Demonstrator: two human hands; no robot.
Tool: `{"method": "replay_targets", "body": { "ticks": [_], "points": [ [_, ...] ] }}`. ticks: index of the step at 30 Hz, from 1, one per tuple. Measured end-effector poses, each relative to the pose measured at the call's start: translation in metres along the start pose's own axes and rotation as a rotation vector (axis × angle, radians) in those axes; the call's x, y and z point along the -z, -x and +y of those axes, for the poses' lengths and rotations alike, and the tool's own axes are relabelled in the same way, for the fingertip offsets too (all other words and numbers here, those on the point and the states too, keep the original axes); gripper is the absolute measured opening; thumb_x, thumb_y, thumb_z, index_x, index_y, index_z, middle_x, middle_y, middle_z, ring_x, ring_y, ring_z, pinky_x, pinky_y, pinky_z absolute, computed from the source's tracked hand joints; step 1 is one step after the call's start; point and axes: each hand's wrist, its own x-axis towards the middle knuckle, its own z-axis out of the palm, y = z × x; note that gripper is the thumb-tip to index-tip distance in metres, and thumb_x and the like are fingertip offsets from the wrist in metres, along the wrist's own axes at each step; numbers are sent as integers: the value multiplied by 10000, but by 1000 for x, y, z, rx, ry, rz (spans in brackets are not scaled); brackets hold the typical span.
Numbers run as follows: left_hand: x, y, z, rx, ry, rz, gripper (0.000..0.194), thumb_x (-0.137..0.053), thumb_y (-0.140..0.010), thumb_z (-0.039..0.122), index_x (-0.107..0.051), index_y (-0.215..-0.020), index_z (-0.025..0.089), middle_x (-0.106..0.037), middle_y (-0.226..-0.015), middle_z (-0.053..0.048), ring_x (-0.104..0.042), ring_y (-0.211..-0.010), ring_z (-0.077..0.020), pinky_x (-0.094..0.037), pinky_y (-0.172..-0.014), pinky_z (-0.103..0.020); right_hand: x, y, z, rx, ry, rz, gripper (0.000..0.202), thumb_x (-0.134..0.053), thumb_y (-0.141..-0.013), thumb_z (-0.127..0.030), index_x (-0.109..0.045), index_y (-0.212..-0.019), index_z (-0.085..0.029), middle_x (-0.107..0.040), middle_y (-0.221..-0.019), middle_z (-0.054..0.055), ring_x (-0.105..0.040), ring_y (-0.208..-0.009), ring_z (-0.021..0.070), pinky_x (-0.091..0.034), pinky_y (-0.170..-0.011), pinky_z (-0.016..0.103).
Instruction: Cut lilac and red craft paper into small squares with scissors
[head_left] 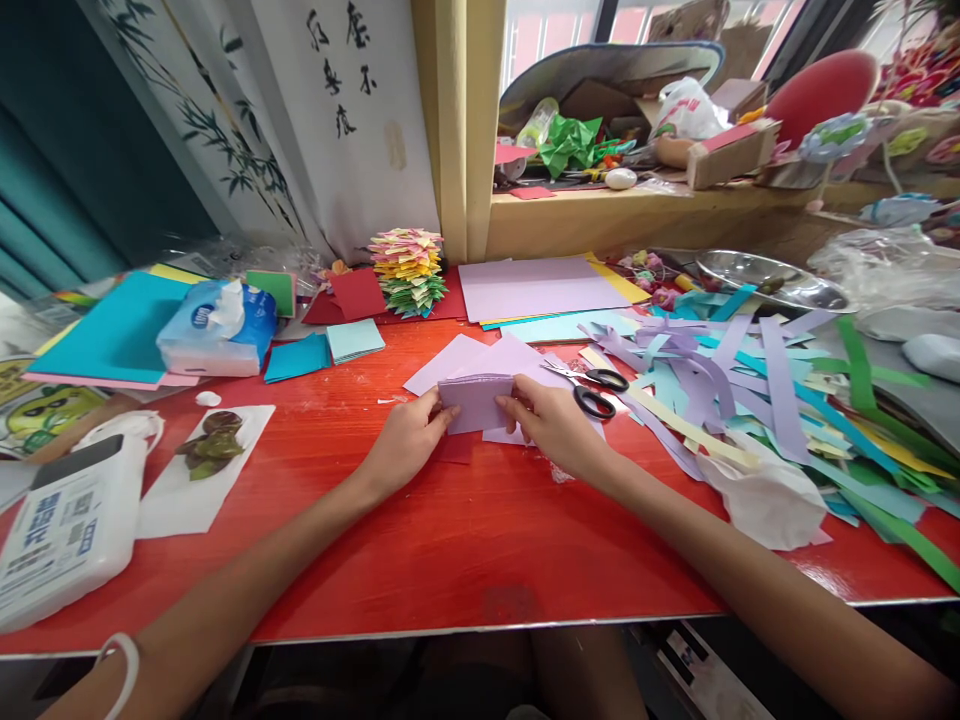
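Between my two hands a small stack of purple paper [477,405] stands tilted up, its top edge showing several layers. My left hand [409,435] pinches its left side with thumb and fingers. On the right side, my right hand [551,420] grips the same stack the same way. Behind and under it lie loose purple paper sheets [457,362] on the red table [420,560]. Scissors [596,388] with black handles rest just right of my right hand, blades pointing left.
Cut paper strips [720,375] heap up on the right beside a crumpled white tissue [772,495]. Left are a tissue pack [217,335], blue paper squares [298,358] and a white box [71,540]. Behind stand a folded-paper stack [409,270] and large purple sheets [540,288].
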Motion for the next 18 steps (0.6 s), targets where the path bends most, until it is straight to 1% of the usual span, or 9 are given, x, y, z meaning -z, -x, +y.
{"method": "replay_targets", "body": {
  "ticks": [3, 5, 7, 9, 11, 13, 15, 16, 18],
  "points": [
    [0, 0, 0, -10, -87, 26, 275, -421, -835, 416, -567, -823, 183, -641, -801, -31, -547, -703, -178, -386, -632, -273, 0, 0, 0, 22, 11, 27, 201, -368, -877, -253, -388, -681, -214, -574, -602, -12, -472, -503, 111, -347, -529, 239],
    [0, 0, -1, -12, -132, 37, 265, -417, -839, 401, -561, -800, 183, -628, -767, -25, -532, -674, -171, -377, -622, -272, -1, 0, 1, 16, 8, 28, 196, -373, -874, -253, -390, -683, -213, -580, -605, -10, -466, -490, 108, -342, -518, 238],
    [-1, 0, 0, -5, -145, 20, 252, -422, -839, 383, -564, -798, 178, -623, -758, -30, -533, -675, -174, -377, -632, -279, -1, -1, 3, -9, -6, 17, 192, -389, -865, -258, -394, -679, -211, -582, -601, -11, -463, -476, 105, -335, -500, 237],
    [-1, 0, 1, 0, -110, 7, 245, -441, -831, 378, -572, -799, 173, -624, -754, -33, -538, -685, -178, -385, -647, -286, -2, -1, 4, -29, -55, 8, 206, -405, -855, -271, -400, -659, -208, -579, -580, -13, -452, -461, 100, -325, -481, 234],
    [0, 1, 2, -7, 16, 23, 238, -465, -821, 380, -583, -835, 174, -632, -799, -34, -553, -734, -180, -402, -676, -284, -1, -2, 4, -48, -174, -21, 200, -415, -847, -284, -434, -664, -203, -568, -533, -19, -428, -432, 93, -307, -452, 230],
    [1, 2, 4, -9, 207, 53, 241, -490, -810, 379, -587, -898, 177, -635, -874, -34, -567, -803, -178, -422, -719, -279, 2, -3, 1, -92, -340, -84, 168, -422, -842, -293, -501, -731, -195, -544, -474, -28, -400, -391, 88, -273, -414, 227],
    [4, 2, 6, 20, 381, 59, 256, -522, -792, 377, -587, -932, 172, -636, -911, -37, -574, -837, -177, -438, -746, -281, 6, -3, -1, -150, -469, -161, 168, -450, -829, -306, -558, -818, -177, -521, -431, -33, -384, -355, 82, -236, -389, 229],
    [5, 2, 6, 46, 440, 46, 261, -544, -776, 372, -589, -928, 166, -639, -905, -39, -577, -833, -177, -443, -749, -284, 8, -3, -2, -172, -505, -182, 179, -479, -815, -315, -575, -852, -169, -523, -434, -31, -396, -352, 80, -228, -385, 230],
    [7, 0, 8, 106, 509, -9, 258, -590, -740, 354, -601, -904, 156, -647, -875, -39, -580, -808, -173, -446, -743, -286, 12, -4, -3, -194, -532, -178, 215, -548, -778, -342, -594, -891, -164, -532, -456, -33, -425, -355, 74, -233, -384, 230]
  ]
}}
